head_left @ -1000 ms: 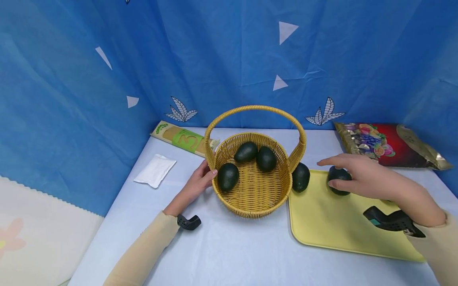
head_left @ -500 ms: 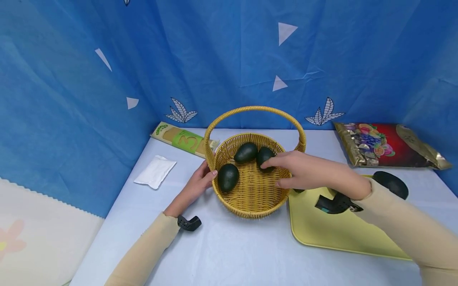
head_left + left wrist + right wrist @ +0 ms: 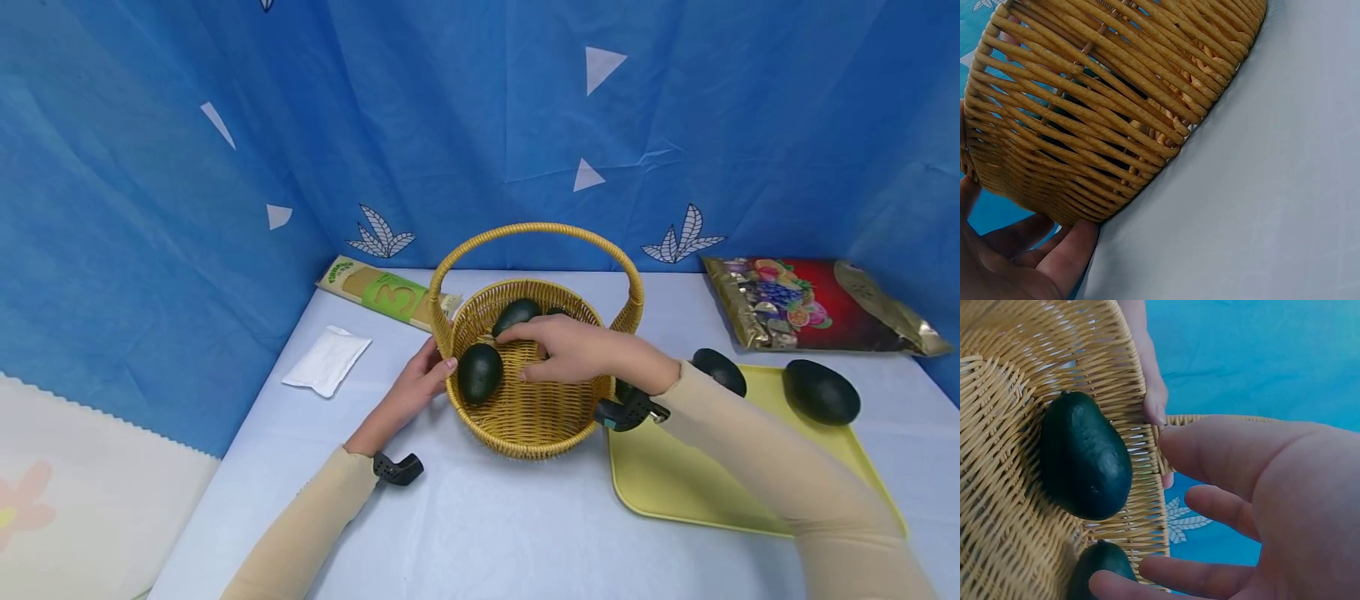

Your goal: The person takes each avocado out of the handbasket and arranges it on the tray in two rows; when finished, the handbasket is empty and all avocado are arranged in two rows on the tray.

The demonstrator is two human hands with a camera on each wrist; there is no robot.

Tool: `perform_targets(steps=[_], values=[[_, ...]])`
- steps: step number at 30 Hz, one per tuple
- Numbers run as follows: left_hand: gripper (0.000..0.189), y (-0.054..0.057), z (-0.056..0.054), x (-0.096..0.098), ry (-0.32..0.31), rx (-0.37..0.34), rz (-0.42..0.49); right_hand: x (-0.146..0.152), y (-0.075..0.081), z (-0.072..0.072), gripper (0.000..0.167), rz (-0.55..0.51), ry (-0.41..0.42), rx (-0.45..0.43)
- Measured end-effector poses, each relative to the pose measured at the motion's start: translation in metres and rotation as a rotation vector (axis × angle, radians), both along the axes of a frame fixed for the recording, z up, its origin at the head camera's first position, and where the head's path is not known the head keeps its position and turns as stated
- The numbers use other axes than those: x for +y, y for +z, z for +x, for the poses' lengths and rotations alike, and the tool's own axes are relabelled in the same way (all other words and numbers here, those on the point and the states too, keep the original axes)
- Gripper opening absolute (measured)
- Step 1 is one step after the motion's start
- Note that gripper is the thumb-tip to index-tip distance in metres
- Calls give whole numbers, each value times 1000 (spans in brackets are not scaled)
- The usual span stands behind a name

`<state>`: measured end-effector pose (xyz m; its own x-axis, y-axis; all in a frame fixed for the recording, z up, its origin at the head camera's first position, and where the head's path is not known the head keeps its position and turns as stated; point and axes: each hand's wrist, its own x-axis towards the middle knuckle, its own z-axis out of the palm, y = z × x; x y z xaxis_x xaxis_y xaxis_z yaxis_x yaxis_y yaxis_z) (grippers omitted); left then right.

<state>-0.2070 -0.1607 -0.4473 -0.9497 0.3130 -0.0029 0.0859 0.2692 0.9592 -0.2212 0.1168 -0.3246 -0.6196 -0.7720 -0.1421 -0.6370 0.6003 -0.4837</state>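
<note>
My left hand (image 3: 416, 382) grips the left side of a yellow wicker basket (image 3: 532, 446) near the foot of its handle, thumb at the rim. In the left wrist view, the fingers (image 3: 1069, 256) touch the basket's woven wall (image 3: 1116, 94). My right hand (image 3: 577, 348) reaches into the basket with its fingers spread and nothing between them. Below it lie dark green avocados: one at the left (image 3: 480, 373), one at the back (image 3: 516, 317), and a third (image 3: 557, 312) mostly hidden by the hand. The right wrist view shows an avocado (image 3: 1085, 456) apart from the fingers.
Right of the basket, a yellow tray (image 3: 697, 492) bears more avocados (image 3: 821, 392), one partly behind the right wrist. A red and gold packet (image 3: 825, 304) lies behind it. A green and tan packet (image 3: 390, 292) and a white pouch (image 3: 327, 360) lie at the left.
My right hand has moved left, with nothing in it, from above an avocado on the tray to inside the basket. The left hand and the basket have stayed in place.
</note>
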Motion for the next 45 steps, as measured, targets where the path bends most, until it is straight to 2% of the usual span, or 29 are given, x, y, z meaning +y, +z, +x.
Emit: perform_targets(steps=[4, 11, 15, 25, 34, 38, 45], values=[[67, -1, 0, 0, 3, -10, 3, -6, -8, -7, 56, -29, 1, -33], [68, -1, -1, -1, -2, -14, -5, -18, -23, -12, 60, -70, -57, -156], [68, 0, 0, -2, -12, -15, 1, -25, -31, -15, 59, -64, -71, -173], [68, 1, 0, -1, -11, -25, -14, -43, -37, -15, 59, -5, -39, -151], [69, 0, 0, 0, -9, -30, -14, -52, -46, -20, 57, -12, -17, -123], [69, 2, 1, 0, -8, -35, -14, -54, -48, -20, 57, -15, -27, -132], [69, 1, 1, 0, -2, -38, -10, -55, -50, -19, 57, -21, 4, -128]])
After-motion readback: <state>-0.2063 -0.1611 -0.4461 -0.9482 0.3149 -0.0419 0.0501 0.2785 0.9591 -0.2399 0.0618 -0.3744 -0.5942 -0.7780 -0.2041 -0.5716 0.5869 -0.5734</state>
